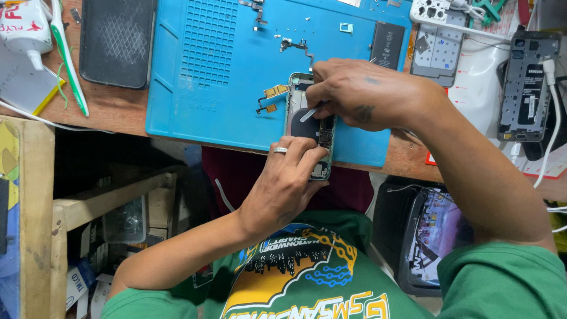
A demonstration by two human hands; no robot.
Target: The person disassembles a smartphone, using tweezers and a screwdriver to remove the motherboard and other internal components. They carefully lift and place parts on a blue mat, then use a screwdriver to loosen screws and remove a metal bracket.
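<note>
An opened phone body (300,100) lies on a blue work mat (224,71), its near end hanging past the desk edge. My left hand (286,180), a ring on one finger, grips the phone's near end from below. My right hand (366,94) holds slim metal tweezers (310,112) whose tips reach into the phone's inside. A small gold flex cable (273,94) sticks out from the phone's left side.
A loose black battery (387,44) and small metal parts (295,44) lie on the mat. A dark phone (117,41) lies at its left, a white parts tray (437,41) and another opened phone (525,82) at the right. A glue tube (23,26) is far left.
</note>
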